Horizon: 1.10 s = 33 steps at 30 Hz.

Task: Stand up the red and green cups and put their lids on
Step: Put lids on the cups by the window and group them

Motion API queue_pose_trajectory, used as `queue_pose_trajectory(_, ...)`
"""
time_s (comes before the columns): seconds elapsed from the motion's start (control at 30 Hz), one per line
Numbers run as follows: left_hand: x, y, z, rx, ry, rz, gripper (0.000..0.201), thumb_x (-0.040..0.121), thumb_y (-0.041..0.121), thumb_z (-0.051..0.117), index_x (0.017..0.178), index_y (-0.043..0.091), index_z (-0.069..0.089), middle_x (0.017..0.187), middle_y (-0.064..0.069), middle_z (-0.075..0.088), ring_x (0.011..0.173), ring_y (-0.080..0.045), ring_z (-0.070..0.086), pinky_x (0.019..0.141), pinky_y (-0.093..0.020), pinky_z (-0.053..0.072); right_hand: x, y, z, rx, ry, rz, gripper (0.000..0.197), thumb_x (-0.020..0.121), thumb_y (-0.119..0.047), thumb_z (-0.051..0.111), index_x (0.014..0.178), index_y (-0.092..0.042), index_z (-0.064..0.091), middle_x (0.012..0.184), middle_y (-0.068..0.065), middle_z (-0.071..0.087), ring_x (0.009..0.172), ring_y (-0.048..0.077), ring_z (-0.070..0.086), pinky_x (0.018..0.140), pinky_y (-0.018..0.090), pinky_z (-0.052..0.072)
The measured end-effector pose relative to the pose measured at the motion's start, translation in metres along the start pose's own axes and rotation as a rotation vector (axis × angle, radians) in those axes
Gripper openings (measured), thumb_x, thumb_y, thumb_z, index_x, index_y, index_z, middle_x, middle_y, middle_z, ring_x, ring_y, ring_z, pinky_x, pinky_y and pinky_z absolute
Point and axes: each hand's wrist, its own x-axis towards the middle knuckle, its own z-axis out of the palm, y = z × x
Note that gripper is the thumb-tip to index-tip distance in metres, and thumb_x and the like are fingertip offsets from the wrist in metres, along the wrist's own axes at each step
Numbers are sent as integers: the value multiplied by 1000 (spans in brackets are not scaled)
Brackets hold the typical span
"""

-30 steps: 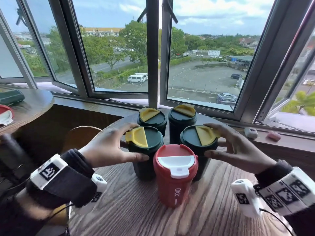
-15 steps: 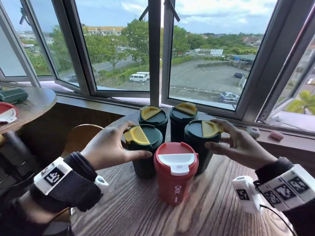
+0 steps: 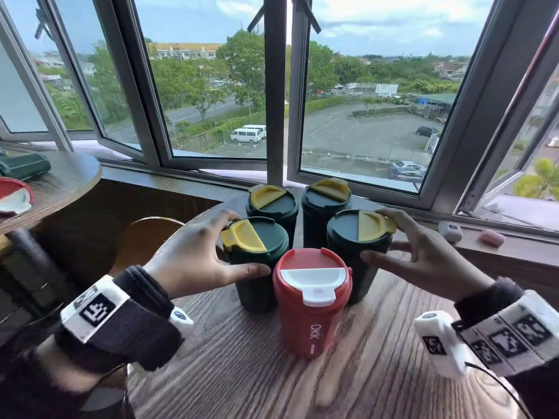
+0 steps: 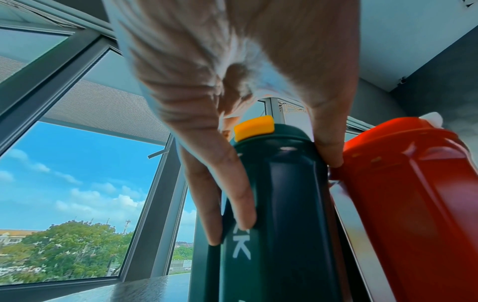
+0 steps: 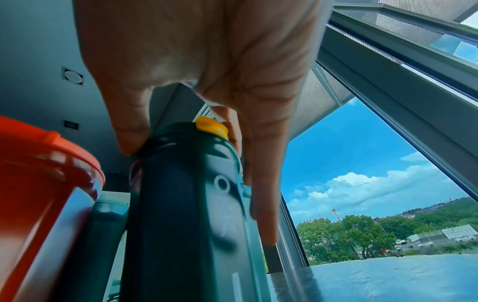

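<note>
While the red cup (image 3: 312, 300) stands lidded nearest, left hand (image 3: 193, 255) and right hand (image 3: 423, 255) each clasp a green cup's lid rim, fingers curled.

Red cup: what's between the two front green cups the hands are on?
The red cup stands between and slightly in front of the left front green cup and the right front green cup, seen in the head view.

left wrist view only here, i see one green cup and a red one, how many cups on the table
Observer: Five, all upright on the table: four green, with the red cup nearest.
Operator: back ones lidded too
Observer: Yes, the rear left green cup and the rear right green cup carry yellow-flapped lids.
Operator: what's the right hand doing
Observer: The right hand grips the front right green cup by its lid.
</note>
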Motion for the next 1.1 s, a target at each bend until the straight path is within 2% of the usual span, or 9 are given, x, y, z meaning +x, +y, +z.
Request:
queue_pose_trajectory(0.1, -1, 0, 1, 3, 0, -8, 99, 37, 90, 55, 121, 39, 40, 107, 8, 63, 96, -8, 60, 87, -35, 52, -4, -2, 1, -84, 40, -26, 96, 59, -77, 57, 139, -29, 35, 136, -9, 43, 120, 8, 50, 95, 28, 50)
queue_pose_trajectory(0.17, -1, 0, 0, 5, -3, -12, 100, 37, 90, 54, 122, 39, 39, 108, 8, 61, 98, -8, 59, 88, -32, 50, -9, -8, 3, -205, 84, -132, 87, 67, -72, 54, 139, -28, 35, 141, -11, 38, 128, 0, 38, 106, 16, 33)
queue_pose_trajectory(0.27, -2, 2, 1, -17, -3, -8, 99, 38, 88, 55, 122, 38, 39, 110, 10, 60, 101, -7, 57, 89, -28, 48, -19, -24, 5, -261, 94, -273, 67, 76, -61, 56, 134, -30, 42, 144, -15, 36, 134, -7, 29, 104, -1, 17)
queue_pose_trajectory(0.43, -2, 2, 2, -24, 10, 4, 98, 41, 84, 58, 124, 35, 40, 111, 10, 59, 100, -8, 58, 88, -27, 47, -36, -45, 11, -316, 85, -462, 57, 80, -50, 60, 127, -18, 54, 140, -7, 46, 139, 8, 32, 114, 18, 24)
queue_pose_trajectory(0.53, -2, 2, 2, -10, 6, 6, 102, 39, 86, 56, 126, 34, 39, 112, 10, 58, 101, -9, 57, 88, -27, 47, -41, -50, 19, -241, 20, -476, 59, 80, -54, 63, 127, -20, 55, 132, -6, 51, 125, 7, 48, 101, 24, 43)
queue_pose_trajectory(0.67, -3, 3, 1, -1, -9, 9, 106, 39, 83, 59, 128, 32, 37, 112, 11, 56, 102, -8, 55, 85, -21, 45, -43, -54, 31, -263, -2, -507, 64, 77, -63, 61, 129, -24, 53, 130, -6, 54, 118, 11, 54, 95, 36, 49)
queue_pose_trajectory(0.77, -4, 5, 2, -43, 3, 40, 102, 42, 73, 72, 129, 28, 40, 111, 14, 56, 101, -4, 56, 80, -7, 42, -42, -56, 38, -258, -53, -517, 63, 79, -61, 61, 131, -27, 52, 134, -6, 51, 118, 6, 53, 97, 25, 48)
queue_pose_trajectory(0.83, -5, 6, 3, -66, 33, 58, 98, 46, 62, 77, 130, 26, 43, 113, 12, 59, 102, -3, 57, 85, -12, 47, -39, -55, 40, -217, -61, -518, 59, 81, -53, 63, 131, -23, 53, 134, -5, 50, 118, 3, 53, 97, 19, 46)
queue_pose_trajectory(1.1, -9, 14, 8, 32, 108, 44, 102, 38, 71, 76, 125, 24, 48, 107, 3, 64, 89, -11, 61, 76, -15, 44, -39, -44, 33, -89, -25, -499, 49, 81, -29, 69, 127, -16, 59, 129, -6, 56, 118, 2, 55, 89, 24, 53)
